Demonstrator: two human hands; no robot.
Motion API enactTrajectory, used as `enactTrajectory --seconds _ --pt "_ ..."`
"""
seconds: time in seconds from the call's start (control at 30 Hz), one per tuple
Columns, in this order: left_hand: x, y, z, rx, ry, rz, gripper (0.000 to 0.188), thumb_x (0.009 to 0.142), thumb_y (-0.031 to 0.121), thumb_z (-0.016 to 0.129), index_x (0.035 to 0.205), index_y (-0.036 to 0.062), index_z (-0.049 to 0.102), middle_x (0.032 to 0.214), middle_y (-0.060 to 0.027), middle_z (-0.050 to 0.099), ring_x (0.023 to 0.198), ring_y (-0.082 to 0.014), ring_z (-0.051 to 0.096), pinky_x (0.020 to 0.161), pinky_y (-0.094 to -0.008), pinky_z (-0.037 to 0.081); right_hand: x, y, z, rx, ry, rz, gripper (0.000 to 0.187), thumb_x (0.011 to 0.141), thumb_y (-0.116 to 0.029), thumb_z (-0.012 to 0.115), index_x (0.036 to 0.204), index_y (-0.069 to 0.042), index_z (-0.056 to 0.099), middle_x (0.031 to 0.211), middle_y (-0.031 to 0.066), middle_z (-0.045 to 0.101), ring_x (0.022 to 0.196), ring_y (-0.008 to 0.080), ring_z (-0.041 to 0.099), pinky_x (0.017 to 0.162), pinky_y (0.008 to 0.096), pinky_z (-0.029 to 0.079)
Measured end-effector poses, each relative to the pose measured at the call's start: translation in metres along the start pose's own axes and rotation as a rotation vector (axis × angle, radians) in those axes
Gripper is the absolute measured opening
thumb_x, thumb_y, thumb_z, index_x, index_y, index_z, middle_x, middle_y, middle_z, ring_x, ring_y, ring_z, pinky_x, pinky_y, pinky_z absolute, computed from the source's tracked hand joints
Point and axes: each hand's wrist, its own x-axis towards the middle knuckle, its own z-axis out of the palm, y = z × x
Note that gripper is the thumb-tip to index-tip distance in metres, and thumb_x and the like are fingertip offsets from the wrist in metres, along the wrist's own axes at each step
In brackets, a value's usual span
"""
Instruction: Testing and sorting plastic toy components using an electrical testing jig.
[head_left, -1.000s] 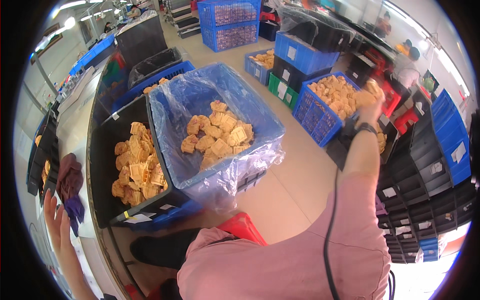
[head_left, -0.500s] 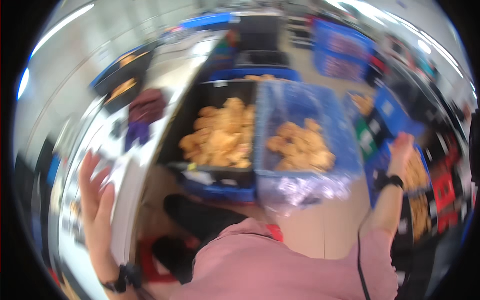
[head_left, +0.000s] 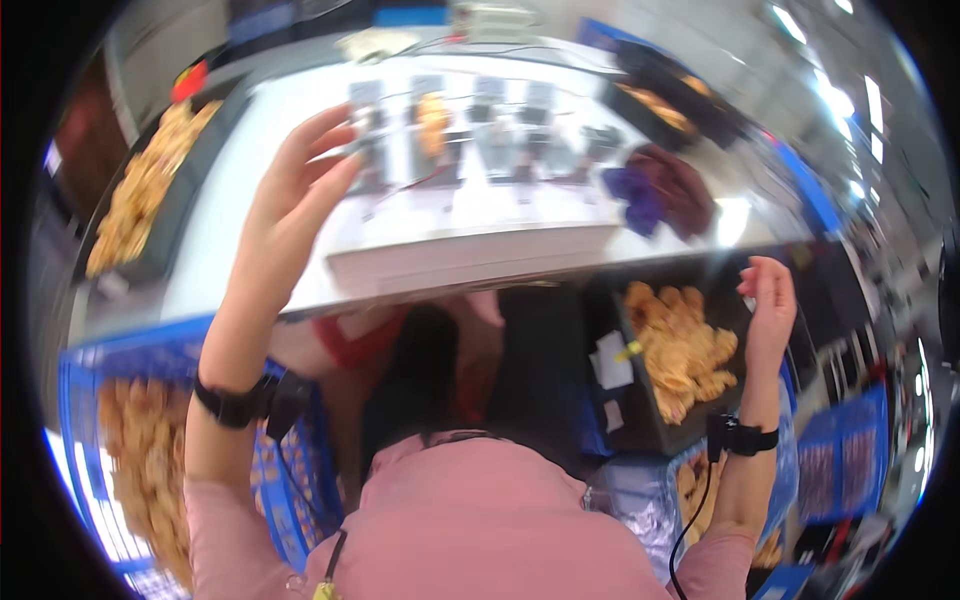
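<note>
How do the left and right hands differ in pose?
The left hand is over the white table; the right hand is near the black bin. The left hand's thumb and fingers are apart; the right hand's fingers look bent. Both wrists wear black bands.

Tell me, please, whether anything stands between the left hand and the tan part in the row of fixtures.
Yes, in this view the leftmost fixture lies between the left hand and the tan part; blur hides whether the hand touches it.

bench: 1 | hands: 2 | wristbands: 2 | dark bins at bench ends: 3 | cloth bundle: 1 | tan pieces: many, uncountable
</note>
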Motion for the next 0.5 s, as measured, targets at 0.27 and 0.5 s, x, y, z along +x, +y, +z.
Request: enactTrajectory --seconds 0.27,0.5 --pt "-0.029 -0.016 -0.061 0.172 0.142 -0.093 0.052 0.102 0.03 0.06 0.148 0.0097 0.049 0.135 -0.0098 0.06 0.122 -0.0183 0.057 0.104 -0.0324 0.044 -0.013 -0.083 0.223 0.092 -0.645 -0.589 0.014 0.087 0.0 0.071 0.1 -0.005 0.071 0.086 0.0096 0.071 0.076 0.0265 0.066 0.07 0.0335 0.052" --pt "-0.062 -0.034 -0.113 0.069 0.344 -0.373 0.048 0.102 0.027 0.058 0.146 0.0107 0.05 0.131 -0.0066 0.061 0.119 -0.0154 0.056 0.101 -0.0312 0.043 -0.031 -0.106 0.273 0.217 -0.698 -0.786 0.018 0.079 0.0 0.077 0.095 -0.008 0.072 0.076 0.0039 0.066 0.061 0.0218 0.058 0.06 0.0331 0.044"
